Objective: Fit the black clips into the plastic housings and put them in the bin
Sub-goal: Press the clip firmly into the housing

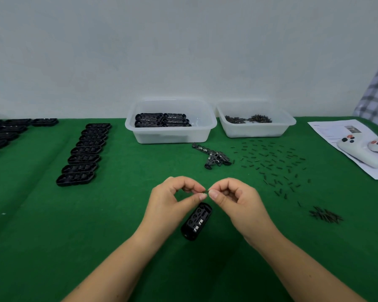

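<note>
My left hand (175, 192) and right hand (231, 192) meet fingertip to fingertip, both pinching what looks like one small black clip (205, 191), directly above the housing (197, 221), which lies near the bench's front edge, its long axis slanting away rightward

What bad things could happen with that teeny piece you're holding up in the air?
The small dark part, pinched between the left hand and right hand, could slip and vanish on the green cloth. It might land among the scattered pins. A hand coming down could nudge the black housing below.
</note>
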